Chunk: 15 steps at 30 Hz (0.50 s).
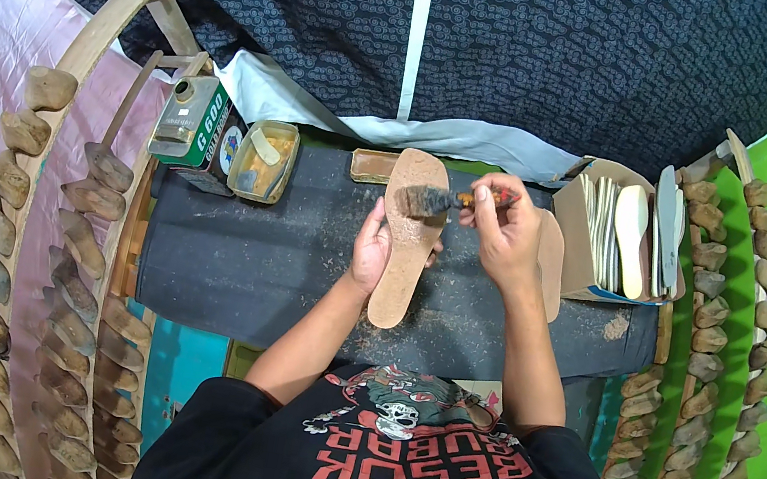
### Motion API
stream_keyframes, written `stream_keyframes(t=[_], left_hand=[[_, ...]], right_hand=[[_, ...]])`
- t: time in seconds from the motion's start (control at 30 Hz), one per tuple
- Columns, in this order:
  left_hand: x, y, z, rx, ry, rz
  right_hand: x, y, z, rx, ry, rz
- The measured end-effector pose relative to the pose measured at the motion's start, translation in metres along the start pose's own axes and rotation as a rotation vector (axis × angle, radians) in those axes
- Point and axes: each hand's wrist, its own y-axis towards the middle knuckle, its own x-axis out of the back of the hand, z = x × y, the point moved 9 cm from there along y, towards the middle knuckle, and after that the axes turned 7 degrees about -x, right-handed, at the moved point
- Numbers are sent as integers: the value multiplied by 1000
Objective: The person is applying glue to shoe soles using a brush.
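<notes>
You have 2 hands at work. Your left hand (372, 250) holds 1 tan shoe sole (407, 235) flat over the dark work table (249, 258). Your right hand (504, 231) is closed around 1 brush (435, 202), and its bristles touch the top of the sole. 1 green can (188, 120) and 1 open glue tub (265, 161) sit at the back left. 1 box of soles (612, 239) stands on your right. Wooden shoe forms (79, 239) hang in rows on both sides, too many and too cut off to count.
</notes>
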Motion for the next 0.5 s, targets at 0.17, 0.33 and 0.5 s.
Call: stream_keyframes(t=[0.17, 0.33, 0.5], left_hand=[[11, 2, -11, -71, 117, -187], [7, 6, -8, -79, 165, -40], [-1, 12, -9, -92, 106, -79]], right_hand=[[8, -17, 11, 11, -171, 54], [33, -6, 13, 1, -201, -161], [27, -16, 12, 39, -209, -108]])
